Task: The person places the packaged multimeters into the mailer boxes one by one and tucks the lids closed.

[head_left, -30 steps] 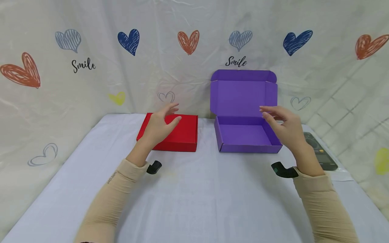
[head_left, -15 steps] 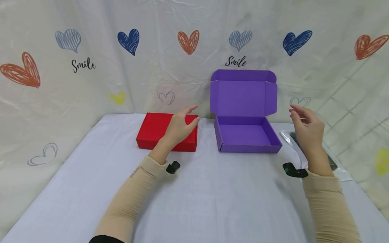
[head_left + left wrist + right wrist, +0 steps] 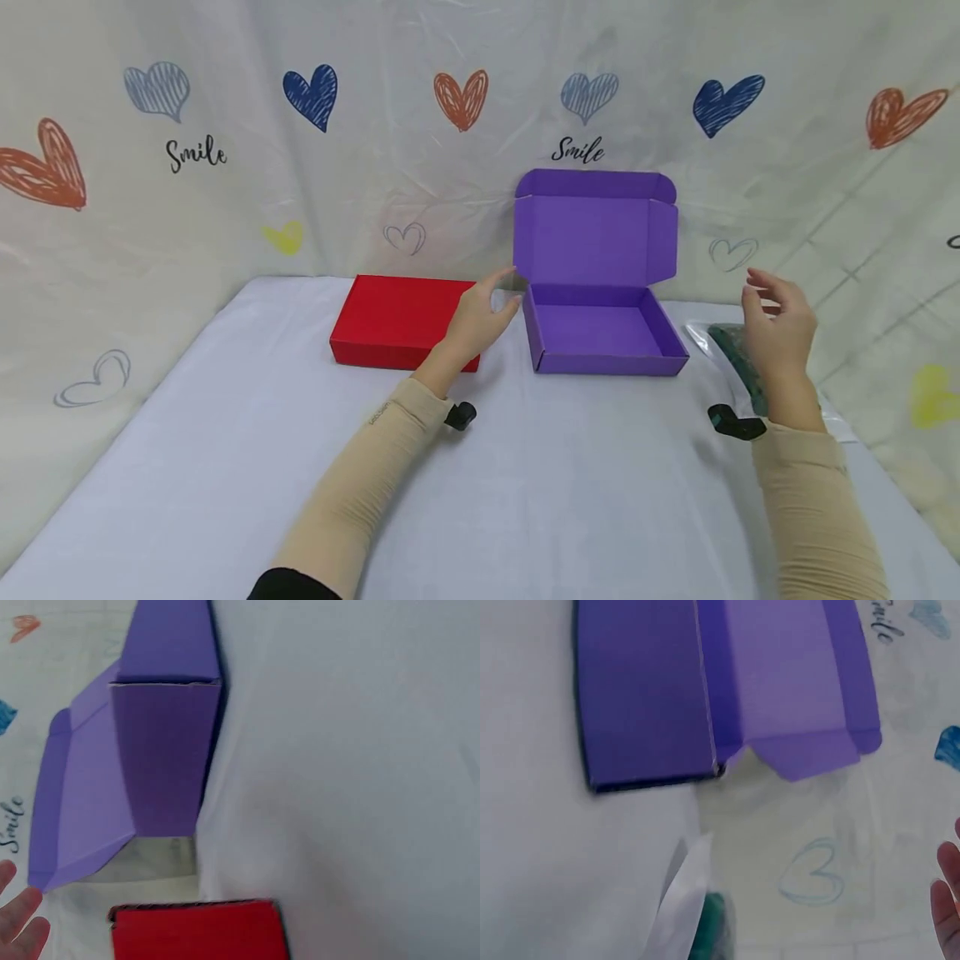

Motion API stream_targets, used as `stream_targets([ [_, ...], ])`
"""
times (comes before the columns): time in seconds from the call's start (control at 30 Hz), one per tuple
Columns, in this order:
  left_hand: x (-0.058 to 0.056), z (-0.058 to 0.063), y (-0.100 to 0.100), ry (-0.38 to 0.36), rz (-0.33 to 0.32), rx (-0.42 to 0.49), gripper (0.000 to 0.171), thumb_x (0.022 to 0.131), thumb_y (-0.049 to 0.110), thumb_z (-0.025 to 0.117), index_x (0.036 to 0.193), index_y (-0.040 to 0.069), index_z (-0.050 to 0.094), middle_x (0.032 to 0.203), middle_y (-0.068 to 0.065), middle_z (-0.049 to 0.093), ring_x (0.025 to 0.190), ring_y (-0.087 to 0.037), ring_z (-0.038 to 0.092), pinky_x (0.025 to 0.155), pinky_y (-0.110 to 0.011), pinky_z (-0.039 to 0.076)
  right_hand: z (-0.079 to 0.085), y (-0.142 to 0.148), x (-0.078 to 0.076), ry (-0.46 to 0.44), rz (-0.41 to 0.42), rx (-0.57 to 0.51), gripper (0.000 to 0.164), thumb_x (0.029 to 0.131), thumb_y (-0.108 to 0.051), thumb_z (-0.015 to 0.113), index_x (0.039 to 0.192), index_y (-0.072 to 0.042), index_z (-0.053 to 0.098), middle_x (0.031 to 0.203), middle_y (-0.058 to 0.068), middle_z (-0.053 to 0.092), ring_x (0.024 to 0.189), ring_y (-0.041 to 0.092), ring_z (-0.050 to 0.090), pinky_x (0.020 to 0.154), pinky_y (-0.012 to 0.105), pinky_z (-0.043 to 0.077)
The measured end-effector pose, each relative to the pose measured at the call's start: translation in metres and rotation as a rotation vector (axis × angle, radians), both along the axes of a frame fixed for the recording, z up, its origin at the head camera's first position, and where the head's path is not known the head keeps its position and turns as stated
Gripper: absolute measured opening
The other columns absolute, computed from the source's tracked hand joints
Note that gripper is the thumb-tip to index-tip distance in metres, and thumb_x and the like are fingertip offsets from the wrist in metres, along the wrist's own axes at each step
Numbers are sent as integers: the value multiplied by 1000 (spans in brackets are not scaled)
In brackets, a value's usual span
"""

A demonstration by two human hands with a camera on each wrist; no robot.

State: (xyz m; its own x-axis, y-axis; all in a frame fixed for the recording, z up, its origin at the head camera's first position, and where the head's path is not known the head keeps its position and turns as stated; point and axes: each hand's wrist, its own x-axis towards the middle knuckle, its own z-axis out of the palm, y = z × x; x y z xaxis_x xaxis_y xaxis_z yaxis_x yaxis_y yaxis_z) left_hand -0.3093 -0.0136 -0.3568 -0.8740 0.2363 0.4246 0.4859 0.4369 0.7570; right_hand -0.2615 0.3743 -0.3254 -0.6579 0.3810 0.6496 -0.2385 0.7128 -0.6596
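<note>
My left hand (image 3: 480, 321) hovers at the right end of a shut red cardboard box (image 3: 405, 312), thumb and fingers spread and holding nothing. Its fingertips come right up to the left flap of a purple cardboard mailer box (image 3: 611, 364), whose lid stands upright. Farther right, my right hand (image 3: 780, 333) is raised with loosely bent fingers and nothing in them. Below and behind it lies a clear plastic bag (image 3: 712, 346) with something dark green (image 3: 735, 358) inside, partly hidden by the hand and wrist. In the right wrist view the bag's white edge (image 3: 682, 907) shows near the purple box.
A white cloth (image 3: 562, 483) covers the table. Behind it hangs a pale sheet (image 3: 337, 175) printed with hearts and the word Smile, close behind the purple lid. A black wrist camera (image 3: 461, 415) sits on the left wrist, another black camera (image 3: 737, 422) on the right.
My left hand has moved right across the red box towards the purple box. My right hand has moved right, away from the purple box, to over the plastic bag. The view has shifted slightly.
</note>
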Motion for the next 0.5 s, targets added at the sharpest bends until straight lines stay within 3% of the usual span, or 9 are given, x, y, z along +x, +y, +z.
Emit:
stream_targets([
  [0.17, -3, -8, 12, -65, -9, -7, 56, 103, 24, 60, 157, 18, 43, 156, 0, 47, 146, -19, 39, 117, -43, 36, -12, 16, -3, 6, -38, -28, 36, 99, -16, 57, 131, -6, 70, 106, -30, 53, 91, -17, 48, 80, 9, 41],
  [0.3, -5, -15, 21, -97, -13, -18, 58, 104, 24, 60, 158, 16, 41, 158, 0, 45, 147, -20, 38, 118, -42, 34, -22, 27, -6, -26, -47, -30, 37, 99, -14, 57, 132, -4, 69, 103, -31, 48, 90, -17, 45, 79, 12, 37],
  [0.4, -7, -19, 27, -135, -7, -53, 61, 104, 27, 60, 159, 15, 38, 160, -1, 42, 148, -21, 36, 118, -42, 34, -28, 32, -8, -89, -58, -14, 37, 100, -15, 56, 134, -5, 67, 110, -16, 59, 92, -15, 45, 80, 13, 35],
  [0.5, -8, -22, 32, -164, -2, -103, 63, 104, 30, 59, 161, 14, 35, 162, -4, 39, 148, -22, 36, 118, -42, 34, -34, 34, -9, -184, -62, 6, 41, 102, -17, 52, 141, -6, 62, 126, 7, 65, 105, 2, 56, 85, 15, 35],
])
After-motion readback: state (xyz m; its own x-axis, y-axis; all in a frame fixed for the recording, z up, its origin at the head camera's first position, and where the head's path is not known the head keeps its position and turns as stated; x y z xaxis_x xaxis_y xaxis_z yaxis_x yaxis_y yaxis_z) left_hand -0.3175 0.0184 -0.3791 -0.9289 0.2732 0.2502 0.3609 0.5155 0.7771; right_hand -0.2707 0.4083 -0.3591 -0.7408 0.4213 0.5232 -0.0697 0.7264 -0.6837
